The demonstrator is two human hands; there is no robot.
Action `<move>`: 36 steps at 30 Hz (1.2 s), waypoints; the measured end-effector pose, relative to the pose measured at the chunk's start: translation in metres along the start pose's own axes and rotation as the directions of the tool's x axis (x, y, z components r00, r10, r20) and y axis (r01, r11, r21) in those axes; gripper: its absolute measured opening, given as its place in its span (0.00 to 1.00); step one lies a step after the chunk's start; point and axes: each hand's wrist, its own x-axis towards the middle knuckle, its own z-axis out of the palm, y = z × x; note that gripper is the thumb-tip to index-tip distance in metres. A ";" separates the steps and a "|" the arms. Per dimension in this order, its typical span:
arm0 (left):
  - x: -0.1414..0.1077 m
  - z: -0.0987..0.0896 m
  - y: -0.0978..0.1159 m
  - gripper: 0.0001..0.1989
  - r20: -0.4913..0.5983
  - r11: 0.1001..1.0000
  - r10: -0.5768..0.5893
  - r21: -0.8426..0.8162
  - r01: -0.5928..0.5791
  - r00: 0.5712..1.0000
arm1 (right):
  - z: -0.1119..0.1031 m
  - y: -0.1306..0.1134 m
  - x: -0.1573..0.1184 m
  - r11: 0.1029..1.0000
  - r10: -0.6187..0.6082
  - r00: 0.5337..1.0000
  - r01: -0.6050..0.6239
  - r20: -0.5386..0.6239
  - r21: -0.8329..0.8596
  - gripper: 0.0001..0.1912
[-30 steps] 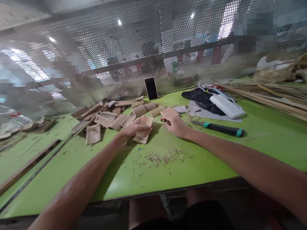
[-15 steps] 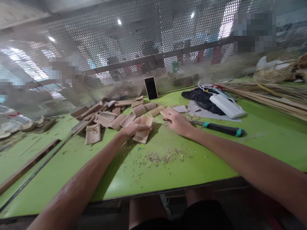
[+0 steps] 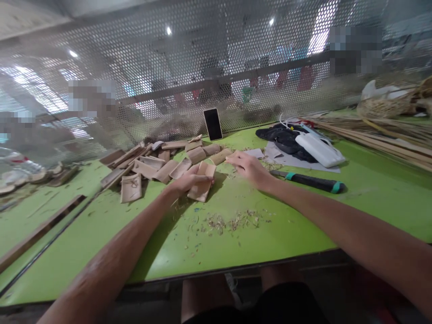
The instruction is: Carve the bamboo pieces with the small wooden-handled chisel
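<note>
My left hand (image 3: 191, 179) is closed around a curved bamboo piece (image 3: 204, 182), holding it tilted just above the green table, hollow side towards me. To its right, my right hand (image 3: 251, 170) has its fingers drawn together and pointing left. Their tips are at the right end of another bamboo piece (image 3: 221, 156) on the table; whether they pinch anything is too small to make out. A small grey-white sheet (image 3: 255, 153) lies just behind that hand. Beside the right wrist rests a knife (image 3: 312, 181) with a black and teal handle.
Many cut bamboo pieces (image 3: 164, 172) are heaped to the left. Shavings (image 3: 232, 221) are scattered in front of my hands. A phone (image 3: 213, 124) leans on the perforated metal screen. A white power bank (image 3: 319, 149), black cloth (image 3: 285, 138) and long bamboo strips (image 3: 381, 135) are at right.
My right hand has shifted slightly, and its fingers reach further left. The flat beige piece that showed at its fingertips no longer shows there. The left hand and its bamboo piece stay put.
</note>
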 end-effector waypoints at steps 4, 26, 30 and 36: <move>0.001 -0.001 -0.002 0.23 0.006 1.000 0.006 0.007 -0.006 1.000 | -0.001 0.001 0.002 0.991 0.008 0.996 0.004 -0.090 0.136 0.17; 0.000 -0.001 0.001 0.21 0.018 1.000 0.011 0.015 -0.012 1.000 | -0.013 -0.005 0.003 0.978 0.183 0.966 -0.160 -0.184 0.137 0.12; 0.000 0.001 0.002 0.21 0.029 1.000 0.016 -0.016 -0.016 0.999 | -0.009 -0.008 0.000 0.957 0.217 0.976 -0.210 -0.013 0.197 0.10; 0.001 0.001 0.003 0.24 0.025 1.000 0.005 -0.026 -0.005 1.000 | 0.000 -0.008 -0.003 0.919 0.282 0.949 -0.310 0.144 0.244 0.06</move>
